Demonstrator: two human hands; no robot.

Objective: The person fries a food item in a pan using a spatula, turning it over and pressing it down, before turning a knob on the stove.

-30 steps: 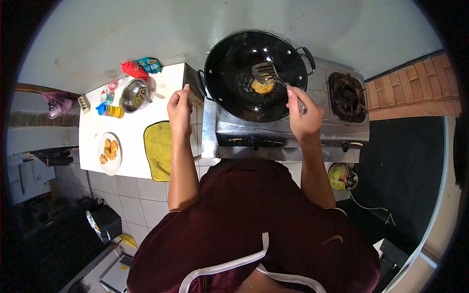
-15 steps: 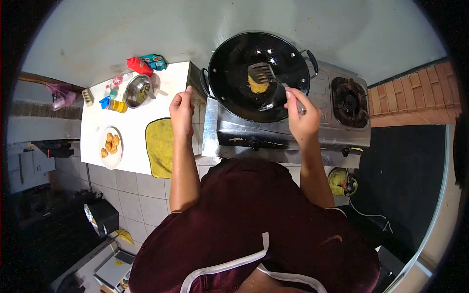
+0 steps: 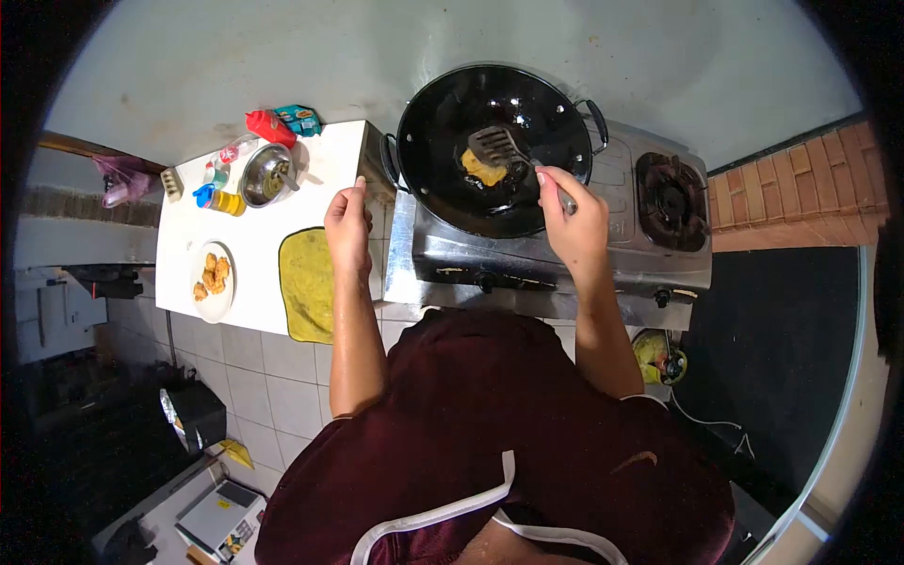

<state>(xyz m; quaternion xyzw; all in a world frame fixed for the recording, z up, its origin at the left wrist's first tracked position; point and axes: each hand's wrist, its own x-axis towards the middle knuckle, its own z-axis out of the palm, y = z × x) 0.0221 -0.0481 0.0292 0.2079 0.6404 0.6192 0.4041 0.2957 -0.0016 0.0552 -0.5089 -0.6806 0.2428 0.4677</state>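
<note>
My right hand [image 3: 574,224] grips the handle of a slotted metal spatula [image 3: 499,147]. Its blade rests over a yellow piece of frying food [image 3: 482,169] inside a black wok [image 3: 443,179] on the left burner of a steel gas stove [image 3: 527,259]. My left hand [image 3: 348,226] rests on the edge of the white counter [image 3: 250,254], close to the wok's left handle, fingers curled and holding nothing.
On the counter lie a yellow cloth [image 3: 309,282], a plate of fried pieces [image 3: 213,280], a steel bowl with a spoon [image 3: 265,175], a red sauce bottle [image 3: 267,125] and small bottles. The stove's right burner [image 3: 671,195] is bare. A brick wall stands at the right.
The spatula and the food piece have shifted left in the wok, and my right hand moved slightly left with them. My left hand stayed on the counter.
</note>
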